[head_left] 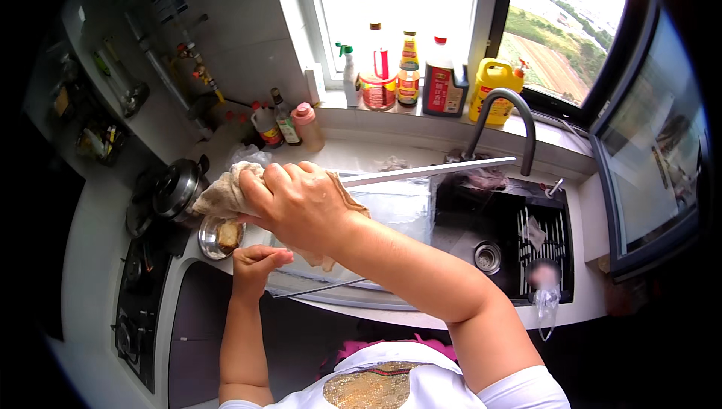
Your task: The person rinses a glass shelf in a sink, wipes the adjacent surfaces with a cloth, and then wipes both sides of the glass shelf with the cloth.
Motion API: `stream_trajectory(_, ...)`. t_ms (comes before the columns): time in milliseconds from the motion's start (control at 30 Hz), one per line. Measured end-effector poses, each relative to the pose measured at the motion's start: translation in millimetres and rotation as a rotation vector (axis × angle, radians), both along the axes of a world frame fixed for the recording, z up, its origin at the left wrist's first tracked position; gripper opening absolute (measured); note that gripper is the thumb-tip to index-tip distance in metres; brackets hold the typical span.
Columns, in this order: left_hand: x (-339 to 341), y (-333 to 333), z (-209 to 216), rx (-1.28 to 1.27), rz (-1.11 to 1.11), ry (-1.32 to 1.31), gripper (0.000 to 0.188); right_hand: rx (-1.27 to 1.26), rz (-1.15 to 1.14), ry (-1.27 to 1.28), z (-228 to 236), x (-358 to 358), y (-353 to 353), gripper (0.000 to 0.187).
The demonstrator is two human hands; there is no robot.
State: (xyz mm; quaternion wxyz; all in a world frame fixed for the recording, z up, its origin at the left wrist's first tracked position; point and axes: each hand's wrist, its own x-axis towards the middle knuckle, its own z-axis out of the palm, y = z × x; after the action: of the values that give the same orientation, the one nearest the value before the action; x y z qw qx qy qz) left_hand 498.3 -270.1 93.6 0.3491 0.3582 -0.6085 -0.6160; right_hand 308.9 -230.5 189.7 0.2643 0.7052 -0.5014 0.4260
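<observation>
My right hand [297, 202] is closed round a crumpled beige cloth [229, 192], and its forearm crosses in front of me from the right. The cloth also hangs below the hand, against a clear panel [395, 202]. A white strip [429, 172] edges the panel's far side, and a thin grey strip [320, 288] runs along the near side. My left hand [259, 262] is closed at the panel's left edge, thumb and fingers pinched together. My right forearm hides much of the panel's middle.
Right of the panel is a black sink [459, 221] with a dark curved faucet [530, 127] and a drain rack [526, 247]. A metal bowl [210, 240] with a sponge-like block stands left, near a pot [180, 189] and stove [135, 296]. Bottles [376, 78] line the windowsill.
</observation>
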Motion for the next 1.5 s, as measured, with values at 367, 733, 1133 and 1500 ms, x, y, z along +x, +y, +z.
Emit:
stream_trajectory(367, -2.2, -11.5, -14.4, -0.066, -0.058, 0.083, 0.005, -0.055, -0.278, 0.097, -54.5, -160.3, 86.5, 0.052)
stream_trajectory(733, 13.1, -52.4, -42.8, -0.099, -0.193, 0.088, 0.003, 0.020, -0.432, 0.148, -84.8, -222.9, 187.5, 0.060)
stream_trajectory(1133, -4.0, -55.2, -18.2, -0.110, -0.209, 0.035, 0.005, -0.260, -0.376, 0.017, -78.1, -177.4, 213.3, 0.034)
stream_trajectory(1500, 10.6, -82.5, -55.1, -1.024, -0.052, -0.131, 0.057, -0.145, -0.095, 0.525, -88.0, 10.0, 1.1, 0.056)
